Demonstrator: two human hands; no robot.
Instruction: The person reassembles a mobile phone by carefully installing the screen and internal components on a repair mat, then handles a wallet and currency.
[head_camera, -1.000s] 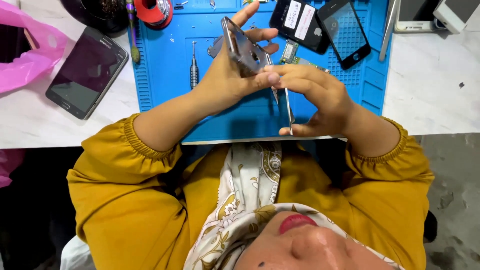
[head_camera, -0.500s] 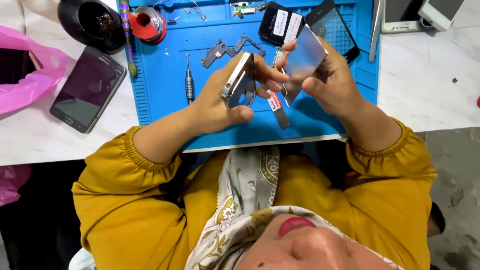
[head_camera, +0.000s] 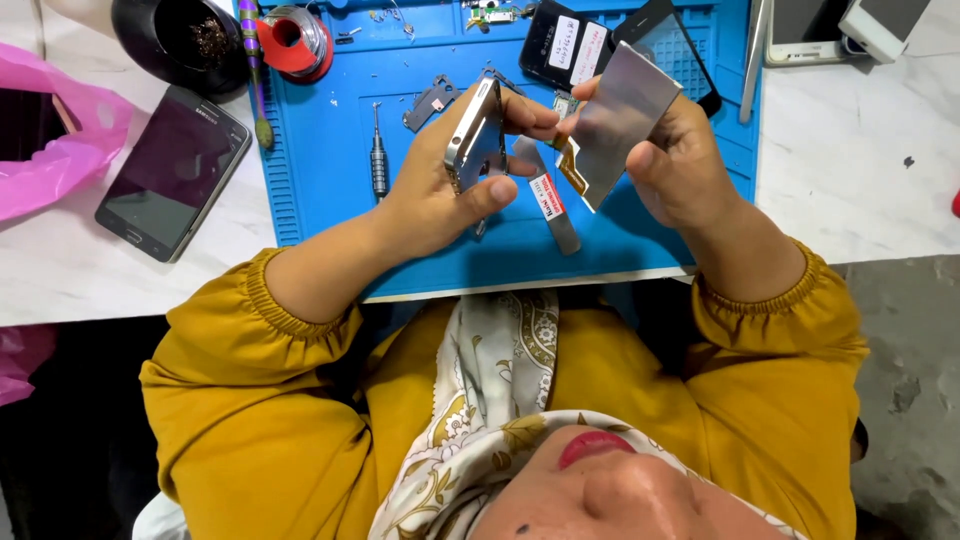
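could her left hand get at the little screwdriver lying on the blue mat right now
Probably not at once. The left hand is wrapped around a phone frame, so it has no free fingers. The screwdriver lies uncovered on the blue mat just beside that hand, so the way is open once the frame is put down.

lighting bright, even and diffuse, apparently from overhead. shadows short and soft; a faint one lies under the left hand (head_camera: 440, 195) and right hand (head_camera: 670, 165) on the blue mat (head_camera: 330, 190). the grey metal plate (head_camera: 620, 115) shows a dull sheen, no hard glare. the white tabletop (head_camera: 860, 170) is close to overexposed. the dark phone screen (head_camera: 172, 170) carries a weak reflection. focus sharp at centre; the lower edge, nearest the lens, is softer. mild wide-angle stretch toward the corners.
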